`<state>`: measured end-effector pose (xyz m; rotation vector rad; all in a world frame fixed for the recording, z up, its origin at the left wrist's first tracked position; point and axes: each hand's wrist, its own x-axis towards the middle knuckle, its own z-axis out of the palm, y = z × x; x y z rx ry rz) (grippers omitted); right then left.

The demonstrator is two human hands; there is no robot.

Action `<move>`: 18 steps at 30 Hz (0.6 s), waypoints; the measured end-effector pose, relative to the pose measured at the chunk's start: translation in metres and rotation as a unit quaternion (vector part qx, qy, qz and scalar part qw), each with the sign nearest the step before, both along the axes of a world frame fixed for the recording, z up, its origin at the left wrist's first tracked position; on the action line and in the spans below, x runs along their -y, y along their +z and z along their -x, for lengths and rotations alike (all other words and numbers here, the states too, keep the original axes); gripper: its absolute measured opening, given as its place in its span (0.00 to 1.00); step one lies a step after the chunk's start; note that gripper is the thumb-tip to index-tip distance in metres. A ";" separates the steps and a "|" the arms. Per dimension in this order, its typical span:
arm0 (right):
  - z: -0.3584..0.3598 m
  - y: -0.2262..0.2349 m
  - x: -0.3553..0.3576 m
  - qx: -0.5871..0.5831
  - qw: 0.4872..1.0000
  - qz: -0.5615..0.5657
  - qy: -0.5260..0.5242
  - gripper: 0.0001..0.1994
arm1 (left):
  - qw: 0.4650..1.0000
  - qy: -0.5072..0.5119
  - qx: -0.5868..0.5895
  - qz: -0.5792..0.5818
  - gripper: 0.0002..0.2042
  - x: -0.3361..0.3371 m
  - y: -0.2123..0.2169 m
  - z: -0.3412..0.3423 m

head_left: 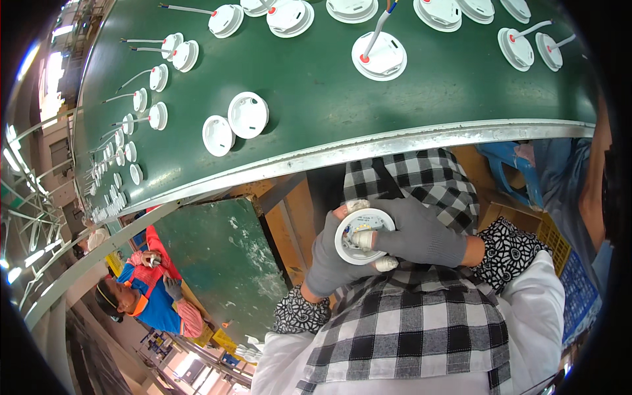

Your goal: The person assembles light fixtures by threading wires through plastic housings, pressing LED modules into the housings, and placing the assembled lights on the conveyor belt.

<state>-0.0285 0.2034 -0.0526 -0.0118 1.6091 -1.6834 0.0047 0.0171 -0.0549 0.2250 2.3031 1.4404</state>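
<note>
Over my lap, both hands hold a round white lamp housing point(345, 249) with its open side facing up. A circuit board and small coloured wires show inside it. My left hand point(326, 257), in a grey fingerless-style glove, wraps the housing's left side. From the right my right hand point(420, 232), gloved the same way, grips it, and its white-wrapped thumb presses down into the housing over the wires. The fingertips of both hands are wrapped in white. What lies under the thumb and the fingers beneath the housing are hidden.
Ahead stands a green conveyor belt point(316, 92) with a metal edge rail point(342, 153). Many white lamp housings with grey cables stand on it, plus two open white rings point(249, 115). At left a co-worker point(164, 296) sits by a green board point(217, 263). Blue and yellow crates point(579, 299) are at right.
</note>
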 end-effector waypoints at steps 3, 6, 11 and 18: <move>-0.006 -0.004 0.004 -0.022 0.999 -0.022 -0.027 0.20 | 1.000 -0.014 -0.011 0.018 0.47 -0.005 -0.002 0.003; 0.007 0.004 0.004 -0.022 1.000 -0.004 -0.020 0.19 | 0.998 0.042 0.037 -0.015 0.48 -0.007 -0.003 -0.003; 0.017 -0.001 -0.006 -0.026 0.998 0.014 0.061 0.21 | 0.989 0.082 0.094 -0.085 0.48 -0.008 -0.004 -0.003; 0.004 -0.003 -0.003 -0.025 0.997 0.024 0.062 0.20 | 0.995 0.039 0.065 -0.058 0.48 0.001 -0.008 -0.011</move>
